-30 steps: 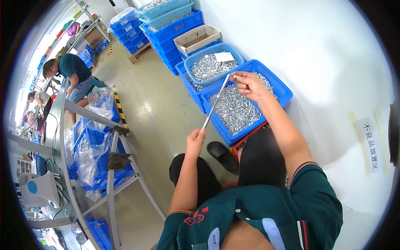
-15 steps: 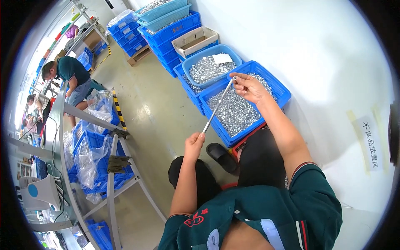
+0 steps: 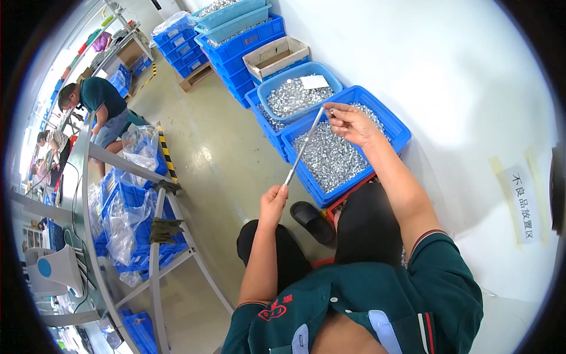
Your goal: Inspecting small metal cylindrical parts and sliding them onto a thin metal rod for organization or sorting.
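My left hand (image 3: 273,204) is closed around the lower end of a long thin metal rod (image 3: 306,144), which slants up and away to the right. At the rod's far tip, my right hand (image 3: 352,124) has its thumb and fingers pinched together. A small shiny metal piece seems to be between these fingertips, too small to make out surely. Below the right hand sits a blue crate (image 3: 402,137) filled with small silvery metal nuts (image 3: 336,162). Just beyond it, a light blue basket (image 3: 265,94) holds more metal pieces with a white paper slip (image 3: 314,82) on top.
Stacked blue crates (image 3: 233,71) and an open box (image 3: 276,56) line the white wall. At left, a metal-framed table (image 3: 197,274) stands by crates with plastic bags (image 3: 121,233). A co-worker (image 3: 101,100) bends over farther off. A black slipper (image 3: 313,222) lies below my hands.
The rod's far tip has shifted slightly left and up, beside my right fingertips. My right fingers have curled a little more; my left hand has barely moved.
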Demonstrator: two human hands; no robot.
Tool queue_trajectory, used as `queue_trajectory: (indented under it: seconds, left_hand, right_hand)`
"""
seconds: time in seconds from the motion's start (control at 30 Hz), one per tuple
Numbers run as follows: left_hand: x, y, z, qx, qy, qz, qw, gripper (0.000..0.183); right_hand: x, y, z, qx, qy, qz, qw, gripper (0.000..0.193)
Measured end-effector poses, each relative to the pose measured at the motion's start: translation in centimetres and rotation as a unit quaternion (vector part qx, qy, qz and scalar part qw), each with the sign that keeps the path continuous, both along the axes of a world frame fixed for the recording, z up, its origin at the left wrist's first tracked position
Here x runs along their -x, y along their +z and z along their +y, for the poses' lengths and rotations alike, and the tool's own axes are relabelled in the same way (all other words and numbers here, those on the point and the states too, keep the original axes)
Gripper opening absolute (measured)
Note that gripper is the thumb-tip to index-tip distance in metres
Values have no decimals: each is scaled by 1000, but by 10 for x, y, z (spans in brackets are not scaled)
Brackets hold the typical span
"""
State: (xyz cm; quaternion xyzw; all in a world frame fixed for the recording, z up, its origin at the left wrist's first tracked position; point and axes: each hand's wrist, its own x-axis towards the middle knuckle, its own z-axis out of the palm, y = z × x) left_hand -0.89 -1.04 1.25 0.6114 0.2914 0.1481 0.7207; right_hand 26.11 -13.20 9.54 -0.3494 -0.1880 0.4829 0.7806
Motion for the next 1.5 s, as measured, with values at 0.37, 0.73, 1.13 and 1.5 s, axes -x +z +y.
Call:
queue_trajectory:
  seconds: [0.37, 0.73, 1.13, 1.5]
  left_hand:
    - [1, -5, 1, -87, -24, 28, 996, 35]
    - [3, -1, 2, -102, -24, 11, 994, 34]
    - [-17, -5, 2, -45, 41, 33, 998, 34]
    - [-9, -13, 11, -129, 36, 6, 991, 35]
  right_hand:
    - [-2, 0, -3, 21, 19, -11, 1000, 15]
    - [3, 38, -11, 242, -16, -364, 899, 15]
    - [71, -20, 40, 258, 190, -206, 925, 15]
    - [10, -23, 18, 176, 36, 45, 983, 17]
